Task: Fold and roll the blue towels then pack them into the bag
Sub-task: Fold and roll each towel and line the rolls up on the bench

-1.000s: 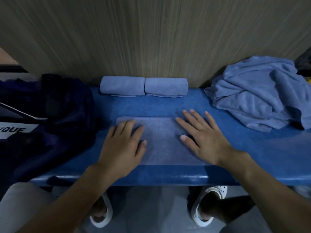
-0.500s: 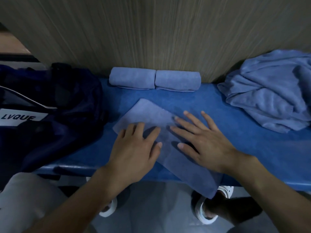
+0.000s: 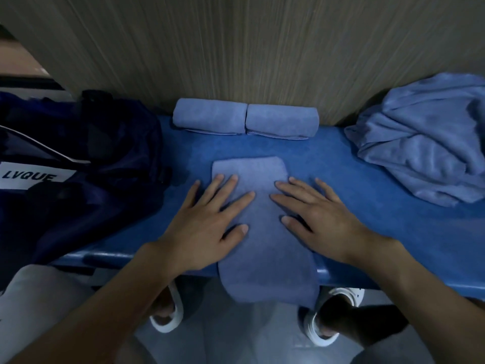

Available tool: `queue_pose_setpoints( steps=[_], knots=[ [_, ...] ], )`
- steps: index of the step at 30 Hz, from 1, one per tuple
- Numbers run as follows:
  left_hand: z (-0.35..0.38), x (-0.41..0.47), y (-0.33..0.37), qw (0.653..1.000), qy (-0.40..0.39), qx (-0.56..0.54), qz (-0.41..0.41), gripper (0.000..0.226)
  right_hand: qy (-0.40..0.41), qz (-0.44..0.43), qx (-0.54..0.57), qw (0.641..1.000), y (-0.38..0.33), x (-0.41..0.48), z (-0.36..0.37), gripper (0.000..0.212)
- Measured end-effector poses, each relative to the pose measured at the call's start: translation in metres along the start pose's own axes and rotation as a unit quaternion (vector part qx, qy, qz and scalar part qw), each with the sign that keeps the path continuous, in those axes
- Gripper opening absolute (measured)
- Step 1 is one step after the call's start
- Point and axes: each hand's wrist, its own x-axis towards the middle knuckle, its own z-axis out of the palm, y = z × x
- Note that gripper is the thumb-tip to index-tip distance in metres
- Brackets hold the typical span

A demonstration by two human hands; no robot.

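A blue bench (image 3: 420,232) stands against a wood-grain wall (image 3: 236,48), white sandals (image 3: 346,294) on the grey floor (image 3: 236,337) beneath.

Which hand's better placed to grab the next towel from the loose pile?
Right. The right hand rests flat on the folded towel, on the side toward the loose pile; the left hand lies nearer the bag.

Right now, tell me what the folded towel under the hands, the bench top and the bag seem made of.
Folded towel: soft matte cloth, likely microfibre or terry; fine nap, limp overhang at the edge.
Bench top: probably moulded plastic; glossy highlights along its rounded front edge.
Bag: thin dark synthetic fabric, perhaps nylon; slumps in creases.
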Motion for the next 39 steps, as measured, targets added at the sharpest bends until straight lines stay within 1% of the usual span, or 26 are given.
queue_pose_setpoints(
  steps=[2,5,7,8,9,10,11,12,13,14,16,18,19,21,25,27,29,31,33,35,37,39],
  knots=[
    [0.001,0.007,-0.005,1.0,-0.008,-0.006,0.012,0.066,0.017,0.013,0.009,1.0,0.005,0.0,0.001,0.06],
    [-0.002,0.016,-0.009,0.999,-0.015,-0.017,0.038,0.065,0.057,0.025,0.017,0.998,0.009,0.004,-0.002,0.054],
    [-0.004,0.021,-0.01,0.998,0.013,-0.048,0.044,0.064,0.09,0.052,0.033,0.994,0.009,0.009,-0.001,0.053],
    [-0.005,0.024,-0.01,0.995,0.05,-0.083,0.029,0.062,0.109,0.075,0.037,0.99,0.009,0.013,-0.001,0.054],
    [-0.007,0.027,-0.009,0.988,0.095,-0.12,-0.004,0.058,0.127,0.107,0.041,0.985,0.01,0.018,0.0,0.055],
    [-0.009,0.032,-0.009,0.979,0.133,-0.145,-0.054,0.052,0.14,0.145,0.047,0.978,0.012,0.023,-0.001,0.053],
    [-0.012,0.037,-0.011,0.97,0.154,-0.152,-0.112,0.047,0.149,0.183,0.059,0.97,0.013,0.028,-0.001,0.049],
    [-0.014,0.043,-0.014,0.964,0.157,-0.14,-0.164,0.043,0.158,0.214,0.074,0.961,0.014,0.033,-0.001,0.045],
    [-0.015,0.048,-0.017,0.961,0.15,-0.124,-0.198,0.042,0.164,0.237,0.089,0.953,0.016,0.038,0.0,0.042],
    [-0.015,0.052,-0.019,0.959,0.141,-0.118,-0.216,0.041,0.165,0.253,0.102,0.948,0.017,0.042,0.001,0.043],
    [-0.017,0.058,-0.02,0.951,0.138,-0.153,-0.232,0.04,0.154,0.271,0.117,0.943,0.019,0.047,0.003,0.05],
    [-0.019,0.063,-0.02,0.94,0.139,-0.202,-0.239,0.037,0.138,0.276,0.12,0.944,0.019,0.049,0.004,0.053],
    [-0.019,0.066,-0.02,0.936,0.138,-0.216,-0.241,0.035,0.133,0.275,0.122,0.944,0.02,0.05,0.004,0.051],
    [-0.02,0.069,-0.02,0.928,0.142,-0.246,-0.242,0.027,0.127,0.267,0.138,0.945,0.019,0.051,0.0,0.04],
    [-0.027,0.073,-0.017,0.893,0.15,-0.346,-0.246,0.016,0.139,0.251,0.184,0.94,0.019,0.055,-0.004,0.026],
    [-0.029,0.074,-0.017,0.877,0.162,-0.378,-0.247,0.018,0.146,0.256,0.253,0.922,0.021,0.055,-0.006,0.026],
    [-0.032,0.073,-0.02,0.857,0.169,-0.419,-0.247,0.02,0.122,0.251,0.34,0.898,0.025,0.056,-0.008,0.033],
    [-0.035,0.072,-0.022,0.837,0.159,-0.464,-0.244,0.019,0.091,0.239,0.367,0.894,0.029,0.056,-0.008,0.044],
    [-0.038,0.07,-0.022,0.822,0.142,-0.494,-0.245,0.019,0.072,0.223,0.383,0.894,0.029,0.055,-0.011,0.046],
    [-0.041,0.069,-0.02,0.799,0.132,-0.531,-0.248,0.017,0.072,0.213,0.415,0.882,0.027,0.053,-0.016,0.036],
    [-0.043,0.069,-0.019,0.771,0.127,-0.573,-0.247,0.017,0.075,0.204,0.447,0.868,0.026,0.052,-0.019,0.032],
    [-0.042,0.07,-0.017,0.762,0.13,-0.593,-0.227,0.019,0.076,0.203,0.467,0.857,0.026,0.051,-0.02,0.024]
  ],
)
